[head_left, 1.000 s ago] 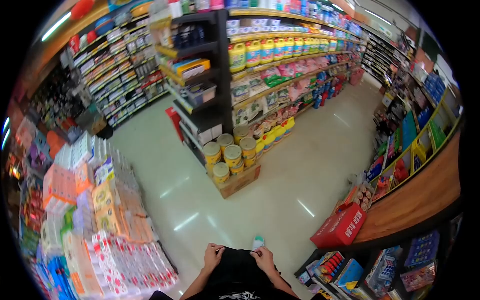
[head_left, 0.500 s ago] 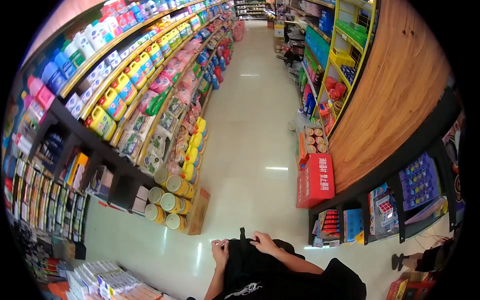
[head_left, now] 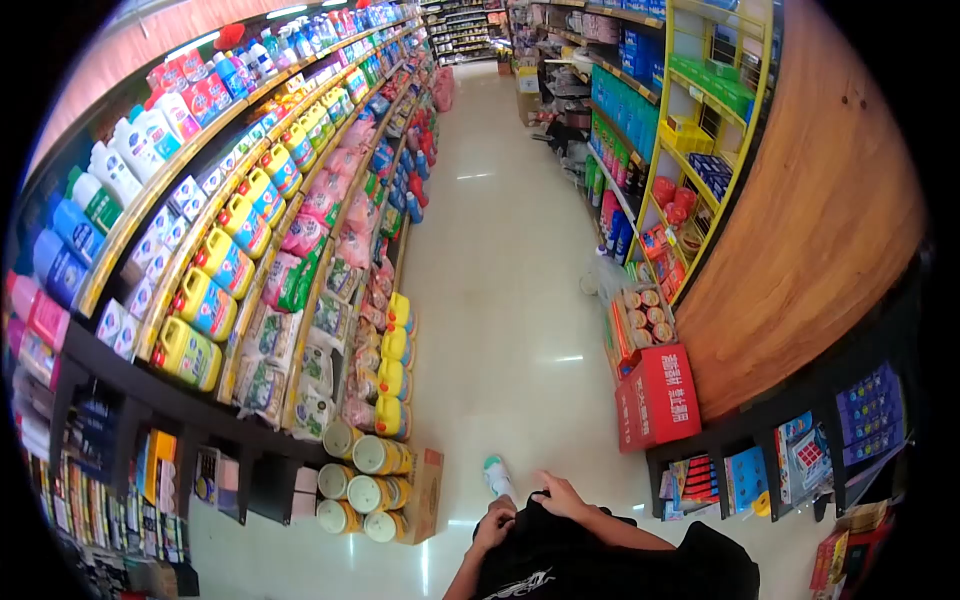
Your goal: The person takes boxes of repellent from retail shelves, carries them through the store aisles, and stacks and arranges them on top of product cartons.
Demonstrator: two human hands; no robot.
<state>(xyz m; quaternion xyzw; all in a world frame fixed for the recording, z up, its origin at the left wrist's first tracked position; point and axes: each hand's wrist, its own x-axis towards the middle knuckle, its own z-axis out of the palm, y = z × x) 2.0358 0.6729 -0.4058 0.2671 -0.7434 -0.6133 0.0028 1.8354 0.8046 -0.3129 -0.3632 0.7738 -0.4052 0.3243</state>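
Observation:
My left hand (head_left: 493,527) is low in the view, its fingers curled at the left edge of a black fabric item (head_left: 540,530) in front of my body. It may be a bag or clothing; its outline merges with my black shirt (head_left: 640,570). My right hand (head_left: 563,498) has its fingers bent over the item's upper edge, a short distance right of the left hand. Just beyond the left hand, my foot in a white and green shoe (head_left: 495,474) is on the floor. What lies under the fingers is mostly hidden.
An aisle floor (head_left: 490,270) runs ahead. Shelves with yellow jugs (head_left: 205,300) line the left; stacked tins (head_left: 380,485) stand by a cardboard box (head_left: 425,490) at their end. To the right are a red box (head_left: 658,398), a yellow rack (head_left: 655,130) and a wood panel (head_left: 800,260).
I have moved forward along the aisle, and the shelves and red box are nearer. My hands have shifted right and lower. The shoe has come into view; the upright black strap no longer shows.

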